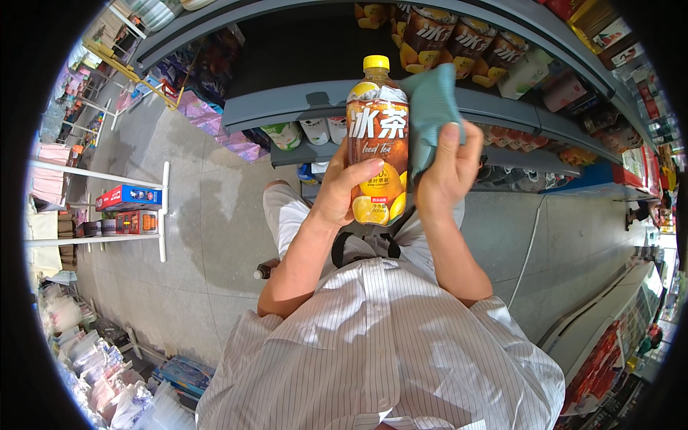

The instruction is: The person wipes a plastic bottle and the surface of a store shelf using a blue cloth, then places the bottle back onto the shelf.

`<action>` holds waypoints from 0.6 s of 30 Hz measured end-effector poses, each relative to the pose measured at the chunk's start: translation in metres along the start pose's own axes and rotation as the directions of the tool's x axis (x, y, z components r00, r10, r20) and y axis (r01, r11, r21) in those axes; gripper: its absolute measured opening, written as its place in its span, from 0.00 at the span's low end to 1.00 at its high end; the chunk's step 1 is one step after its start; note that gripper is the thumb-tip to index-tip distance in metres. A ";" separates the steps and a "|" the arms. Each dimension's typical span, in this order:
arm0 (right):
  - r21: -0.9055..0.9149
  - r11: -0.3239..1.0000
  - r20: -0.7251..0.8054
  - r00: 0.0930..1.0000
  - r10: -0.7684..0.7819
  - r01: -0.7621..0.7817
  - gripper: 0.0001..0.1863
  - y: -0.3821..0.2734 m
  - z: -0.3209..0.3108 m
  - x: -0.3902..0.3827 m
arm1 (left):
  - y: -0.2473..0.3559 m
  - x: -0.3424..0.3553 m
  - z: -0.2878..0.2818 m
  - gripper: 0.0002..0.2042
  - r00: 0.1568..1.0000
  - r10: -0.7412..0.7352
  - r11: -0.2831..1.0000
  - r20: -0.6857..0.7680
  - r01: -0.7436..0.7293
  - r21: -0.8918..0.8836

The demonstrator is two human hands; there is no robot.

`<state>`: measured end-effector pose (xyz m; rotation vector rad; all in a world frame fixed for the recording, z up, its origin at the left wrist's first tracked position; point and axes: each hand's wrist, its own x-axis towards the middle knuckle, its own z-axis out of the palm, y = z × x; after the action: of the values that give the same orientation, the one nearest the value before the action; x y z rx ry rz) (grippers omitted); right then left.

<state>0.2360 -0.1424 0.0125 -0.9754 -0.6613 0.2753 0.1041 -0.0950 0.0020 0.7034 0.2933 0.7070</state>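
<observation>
"Drink bottle (pixel 378 147), brown with a yellow cap: where is it?"

"It's up in the air, standing straight, in front of the gray shelf (pixel 287 105). The left hand (pixel 342 190) has it."

"How?"

"That hand is wrapped around its side, with the thumb across the front."

"And the right hand (pixel 450 168)?"

"It's pinching a blue-green cloth (pixel 432 107) just beside the bottle. I can't tell if they touch."

"What else?"

"More brown bottles (pixel 426 37) with lemon pictures are on the shelf. One dark bottle (pixel 267 268) lies on the floor (pixel 215 247)."
</observation>
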 end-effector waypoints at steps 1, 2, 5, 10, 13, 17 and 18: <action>0.019 0.991 0.045 0.990 -0.136 0.136 0.12 -0.008 -0.002 0.005 | -0.001 0.001 0.000 0.32 1.000 0.006 0.998 -0.010 -0.006 0.061; -0.111 0.909 0.258 0.895 -0.363 0.401 0.13 -0.012 -0.007 0.020 | -0.003 0.001 0.001 0.33 1.000 0.015 0.992 -0.020 -0.012 0.124; -0.299 0.623 0.808 0.539 -0.237 0.723 0.15 -0.032 0.010 0.031 | -0.005 -0.005 -0.007 0.40 0.985 0.169 0.868 0.029 -0.163 0.469; -0.332 0.423 0.865 0.451 -0.220 0.843 0.10 -0.048 0.029 0.050 | -0.003 -0.003 -0.007 0.46 0.981 0.180 0.715 0.070 -0.179 0.676; -0.495 0.428 0.832 0.555 -0.019 0.756 0.10 -0.045 0.041 0.070 | -0.003 -0.006 -0.005 0.47 0.961 0.269 0.680 0.067 -0.238 0.693; -0.153 0.927 0.483 0.793 0.371 -0.341 0.12 -0.027 0.044 0.094 | -0.004 -0.005 -0.004 0.45 0.975 0.221 0.785 0.030 -0.197 0.588; -0.060 0.939 0.367 0.868 0.335 -0.338 0.13 -0.019 0.042 0.095 | -0.003 -0.006 -0.004 0.46 0.971 0.236 0.786 0.035 -0.212 0.581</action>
<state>0.2821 -0.0775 0.0820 -1.0410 -0.8328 0.7885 0.0994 -0.0991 -0.0029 1.3324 0.4786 0.8681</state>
